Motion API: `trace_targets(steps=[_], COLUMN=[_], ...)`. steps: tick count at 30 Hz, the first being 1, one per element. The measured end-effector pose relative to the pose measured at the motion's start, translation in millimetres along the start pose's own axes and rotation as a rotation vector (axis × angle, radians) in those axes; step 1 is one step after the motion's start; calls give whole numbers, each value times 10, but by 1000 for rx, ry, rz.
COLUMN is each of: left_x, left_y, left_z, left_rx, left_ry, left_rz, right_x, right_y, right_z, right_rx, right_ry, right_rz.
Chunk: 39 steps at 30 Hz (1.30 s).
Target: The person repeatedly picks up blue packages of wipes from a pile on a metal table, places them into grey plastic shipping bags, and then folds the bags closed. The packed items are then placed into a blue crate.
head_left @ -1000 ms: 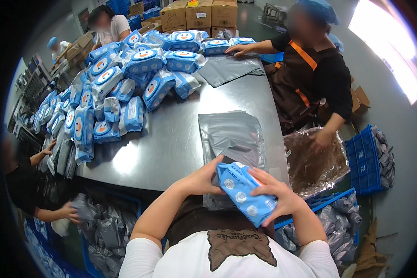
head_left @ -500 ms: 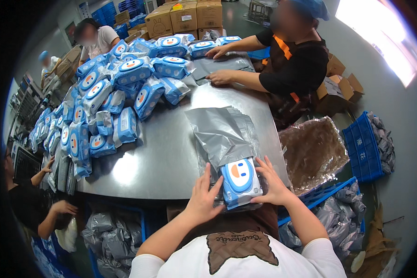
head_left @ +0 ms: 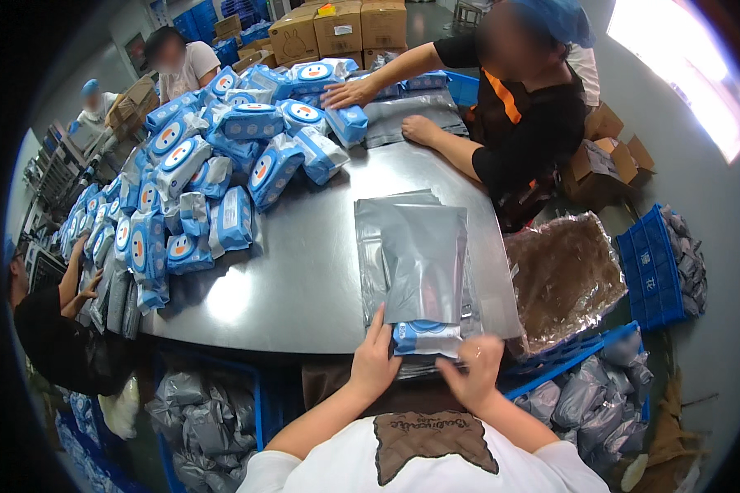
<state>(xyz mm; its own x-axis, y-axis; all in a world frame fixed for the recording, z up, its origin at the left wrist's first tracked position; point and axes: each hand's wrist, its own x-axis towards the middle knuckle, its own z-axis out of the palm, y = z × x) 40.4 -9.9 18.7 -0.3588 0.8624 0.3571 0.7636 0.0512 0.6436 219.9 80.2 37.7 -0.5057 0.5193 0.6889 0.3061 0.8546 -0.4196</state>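
Observation:
A blue-and-white pack of wipes lies mostly inside a grey plastic bag; only its near end shows at the bag's mouth. The bag rests on a stack of similar flat bags at the table's near edge. My left hand grips the left corner of the bag's mouth, its index finger pointing up along the edge and its thumb by the pack. Just off the pack's near right corner, my right hand is open and holds nothing, thumb apart from the fingers, which are blurred by motion.
Wipes packs are heaped over the left and far parts of the metal table. Across the table a co-worker's hand touches a pack. Blue crates of filled grey bags flank me below. A foil-lined box stands right.
The pack has slid away from me into the bag, covering its printed face. The bag now lies straighter. My right hand has come off the pack. The co-worker's hand has reached onto the heap.

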Motion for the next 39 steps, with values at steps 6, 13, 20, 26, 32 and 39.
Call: trace_targets(steps=[6,13,20,26,32,39], left_x=[-75,-252,-142,-384,-349,579], left_y=[-29,-41,-103,-295,-218,-237], left_z=[117,-3,-303,-225,-367,-626], left_rx=[-223,-672,-268,-485,-610,166], left_ry=[17,38,-155,-101,-202,-112], left_rz=[-7,-448,-66,-243,-327,369], right_x=[294,391,541,849,126,717], right_y=[-184,-59,12,609,2951,1236], right_z=[484,392,511,-405,-1185,-345], right_rx=[40,499,660,1243,-91,-94], right_ry=[-314,-534,-923,-1211,-615,-411], right_rz=[106,287,399,380,1145,-166])
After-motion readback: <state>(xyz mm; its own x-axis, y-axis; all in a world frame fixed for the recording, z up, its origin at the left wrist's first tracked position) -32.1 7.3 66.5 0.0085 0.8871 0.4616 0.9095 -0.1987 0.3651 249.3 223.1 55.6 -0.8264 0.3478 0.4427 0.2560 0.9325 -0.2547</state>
